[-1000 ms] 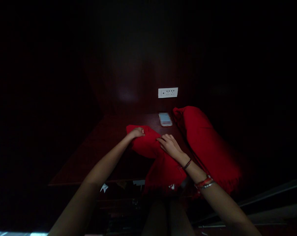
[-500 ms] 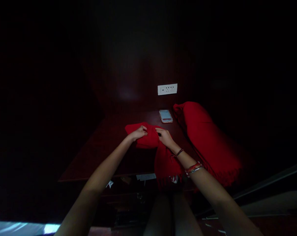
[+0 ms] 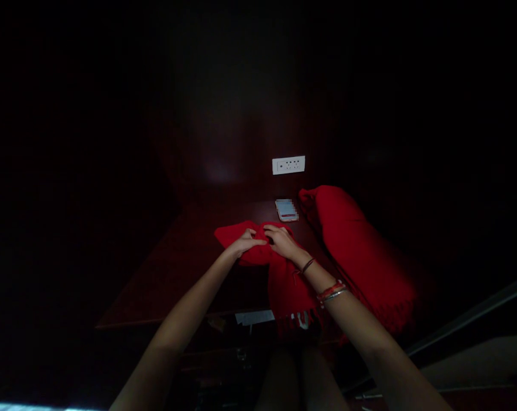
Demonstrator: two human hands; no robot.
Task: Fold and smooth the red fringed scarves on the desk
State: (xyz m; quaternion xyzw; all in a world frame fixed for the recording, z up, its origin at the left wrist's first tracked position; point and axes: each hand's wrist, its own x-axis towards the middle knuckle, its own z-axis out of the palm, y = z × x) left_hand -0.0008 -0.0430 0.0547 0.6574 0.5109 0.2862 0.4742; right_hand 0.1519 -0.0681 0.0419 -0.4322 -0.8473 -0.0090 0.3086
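A red fringed scarf (image 3: 289, 285) is bunched on the dark wooden desk, its fringed end hanging over the front edge. My left hand (image 3: 245, 244) grips the bunched part from the left, thumb stretched toward the right across the cloth. Close by, my right hand (image 3: 283, 242) holds the same bunch with bent fingers, wrist bracelets showing behind it. The two hands nearly meet. Folds of cloth hide some fingertips.
A larger folded red fringed cloth (image 3: 356, 245) lies along the desk's right side. Behind the scarf is a small flat, blurred pale-blue object (image 3: 286, 210). A white socket panel (image 3: 288, 165) is on the back wall. Papers (image 3: 254, 317) show below the desk edge (image 3: 134, 324).
My left hand has shifted right, closer to my right hand, its thumb now reaching over the scarf. The right fingers have moved slightly left. The whole view has tilted a little.
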